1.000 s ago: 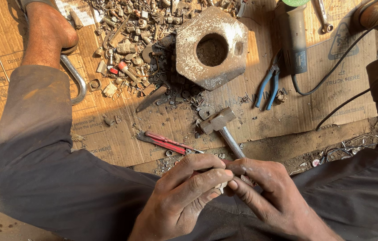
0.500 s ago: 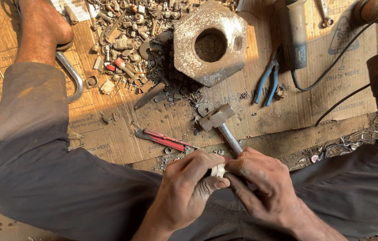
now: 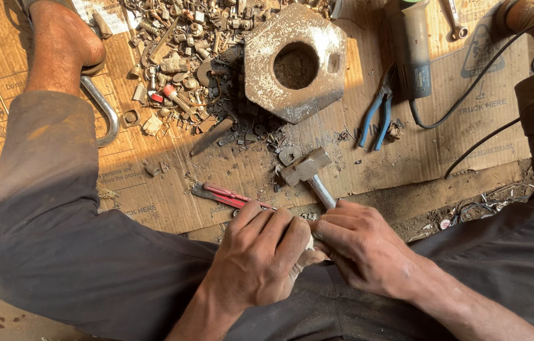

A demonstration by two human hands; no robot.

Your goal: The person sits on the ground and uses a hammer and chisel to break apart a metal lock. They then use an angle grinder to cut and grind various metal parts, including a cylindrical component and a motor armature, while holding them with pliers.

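Note:
My left hand (image 3: 261, 256) and my right hand (image 3: 361, 243) meet between my knees, fingers closed together around a small pale part (image 3: 308, 252) that is mostly hidden. A hammer (image 3: 308, 169) with a grey head lies on the cardboard just beyond my hands; its metal handle runs under my right fingers. A red-handled tool (image 3: 229, 196) lies flat just past my left fingertips.
A large hexagonal metal block (image 3: 295, 60) with a round hole sits ahead. Left of it lies a pile of scrap bolts and nuts (image 3: 178, 69). Blue pliers (image 3: 374, 117), an angle grinder (image 3: 412, 47) with black cord, and a steel hook (image 3: 103, 110) lie around. My legs flank the cardboard.
The hands stay together on the small part with slight finger shifts. The view has moved a little closer; nothing else moved.

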